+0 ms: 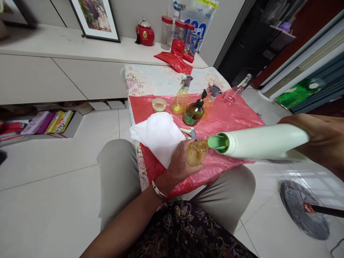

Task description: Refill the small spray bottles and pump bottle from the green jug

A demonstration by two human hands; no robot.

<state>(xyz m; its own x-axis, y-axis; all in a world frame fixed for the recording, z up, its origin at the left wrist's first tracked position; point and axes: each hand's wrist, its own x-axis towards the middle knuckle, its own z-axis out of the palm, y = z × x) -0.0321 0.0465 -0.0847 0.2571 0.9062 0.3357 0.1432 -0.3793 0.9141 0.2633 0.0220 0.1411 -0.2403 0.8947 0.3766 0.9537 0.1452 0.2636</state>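
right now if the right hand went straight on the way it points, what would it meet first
Likely the small yellow bottle in the left hand; the pale green bottle in the right hand aims its spout there, nearly touching.

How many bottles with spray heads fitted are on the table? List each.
4: a yellow one beside the round tub, a dark green one mid-table, an orange one behind it, a pink one at the right edge.

Your left hand [185,161] wraps the small amber plastic bottle [197,152] on the red plastic sheet [236,114]. The white folded cloth [158,138] lies just left of it. The pale green plastic bottle [263,143] is in your right hand [322,143], sideways, with its spout just right of the amber one. The dark green pump bottle [193,113] stands behind.
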